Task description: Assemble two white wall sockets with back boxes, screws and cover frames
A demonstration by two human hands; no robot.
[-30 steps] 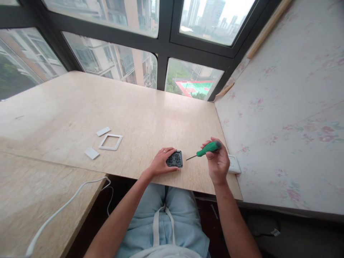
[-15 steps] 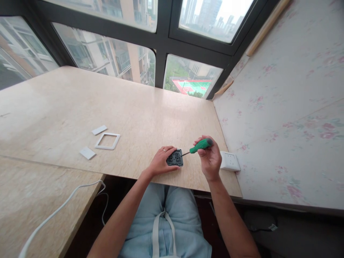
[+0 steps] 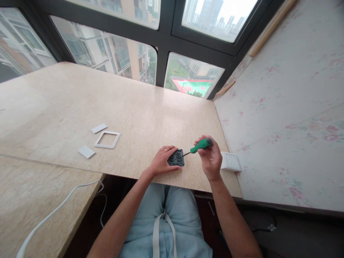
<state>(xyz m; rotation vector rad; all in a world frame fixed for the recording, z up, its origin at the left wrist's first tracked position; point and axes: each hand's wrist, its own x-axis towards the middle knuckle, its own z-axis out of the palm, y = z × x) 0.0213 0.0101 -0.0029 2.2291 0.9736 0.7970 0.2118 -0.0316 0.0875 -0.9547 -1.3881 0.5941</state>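
On the left of the desk [image 3: 129, 114] we see a near plate [image 3: 86, 152], a far plate [image 3: 99, 128] and, beside them, the frame [image 3: 116, 141]; all look light and stiff, and we judge the frame's narrow sides the most fragile. Further right, the left grip [image 3: 162, 159] clasps the black module [image 3: 176, 157] near the desk's front edge, thumb along the near side, fingers over the far one. We take the module to be light and rigid, apt to slide on the smooth top, so its outer edges seem the best hold, clear of the recessed face. Next comes the screwdriver [image 3: 200, 146], its tip at the module's right part; whether it sits in a screw, we cannot tell. Its thick green handle should give firm purchase, and the right grip [image 3: 211, 159] is curled round it. Rightmost, the white socket [image 3: 230, 162] stands by the wall [image 3: 285, 118].
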